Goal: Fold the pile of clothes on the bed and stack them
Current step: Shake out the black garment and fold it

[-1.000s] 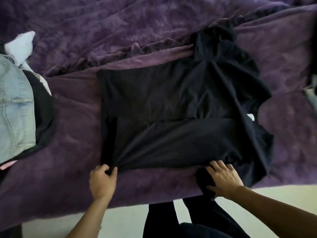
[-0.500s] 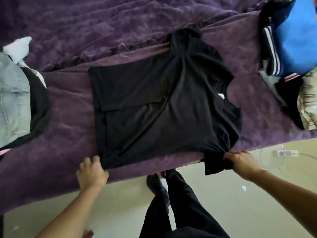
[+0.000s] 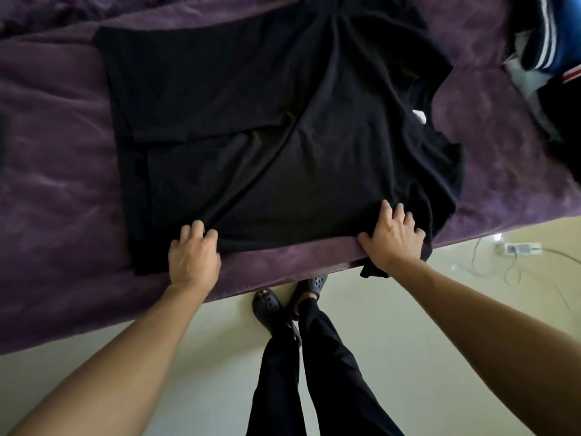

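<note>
A black T-shirt (image 3: 283, 130) lies spread on the purple bed cover (image 3: 56, 184), partly folded, its far side laid over the middle and its collar tag to the right. My left hand (image 3: 193, 254) pinches the shirt's near edge at the lower left, fingers curled into the cloth. At the near right edge my right hand (image 3: 393, 239) grips the shirt, fingers on top and thumb at the bed's edge. Below that hand a sleeve end (image 3: 372, 272) hangs off the bed.
A heap of unfolded clothes (image 3: 547, 45), blue and dark with white stripes, lies at the far right of the bed. My legs and dark clogs (image 3: 270, 306) stand on the pale floor by the bed edge. A white plug and cable (image 3: 518, 248) lie on the floor, right.
Both hands moved inward along the shirt's near edge; my right hand left the hanging sleeve. The view shifted closer and down, so the folded stack at left is out of sight.
</note>
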The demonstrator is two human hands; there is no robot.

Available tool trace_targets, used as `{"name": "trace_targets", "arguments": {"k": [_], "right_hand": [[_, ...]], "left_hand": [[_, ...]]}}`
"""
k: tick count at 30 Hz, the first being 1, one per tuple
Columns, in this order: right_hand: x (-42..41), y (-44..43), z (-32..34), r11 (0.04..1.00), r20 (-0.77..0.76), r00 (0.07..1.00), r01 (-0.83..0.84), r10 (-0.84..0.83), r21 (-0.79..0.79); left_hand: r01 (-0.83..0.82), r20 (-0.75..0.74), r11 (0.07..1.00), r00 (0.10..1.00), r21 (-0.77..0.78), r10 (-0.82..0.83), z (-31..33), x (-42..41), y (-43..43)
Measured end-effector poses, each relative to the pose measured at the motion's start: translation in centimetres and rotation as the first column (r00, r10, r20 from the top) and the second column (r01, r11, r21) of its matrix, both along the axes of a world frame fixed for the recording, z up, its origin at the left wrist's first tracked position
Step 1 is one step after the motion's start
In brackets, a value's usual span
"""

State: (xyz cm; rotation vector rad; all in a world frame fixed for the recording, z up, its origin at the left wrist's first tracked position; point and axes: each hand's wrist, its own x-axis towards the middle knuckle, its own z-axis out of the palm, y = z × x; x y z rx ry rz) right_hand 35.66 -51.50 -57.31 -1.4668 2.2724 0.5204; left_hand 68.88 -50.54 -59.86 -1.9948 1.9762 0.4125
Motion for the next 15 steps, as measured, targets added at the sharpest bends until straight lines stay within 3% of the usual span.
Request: {"name": "trace_targets", "arguments": {"k": [3,5,9,13,15], "right_hand": [[-2.8,1.2,-0.2,0.984,-0.023,0.989,-0.145,0.143,-0.104],[-5.4,2.5,1.2,0.973,-0.035,0.974,-0.225,0.223,-0.057],[-9.9,2.7,6.0,0.984,-0.168,0.970,-0.176,0.176,0.014],[-11.4,-1.6,11.4,0.994,-0.014,1.000,-0.012,0.011,-0.112],[-11.4,-5.4,13.9,0.970,0.079,0.997,0.002,0.018,-0.242]], "left_hand": [[0.018,-0.002,1.000,1.000,-0.016,-0.018,0.5,1.3,0.1],[0.069,-0.009,0.997,0.998,-0.036,-0.069,1.6,2.1,0.8],[0.138,0.052,0.990,0.989,0.009,-0.139,4.7,2.6,2.4],[0.086,0.042,0.996,0.995,0.030,-0.087,7.3,3.4,0.4],[0.020,0.035,1.000,0.999,-0.019,-0.019,8.3,4.4,-2.1]]}}
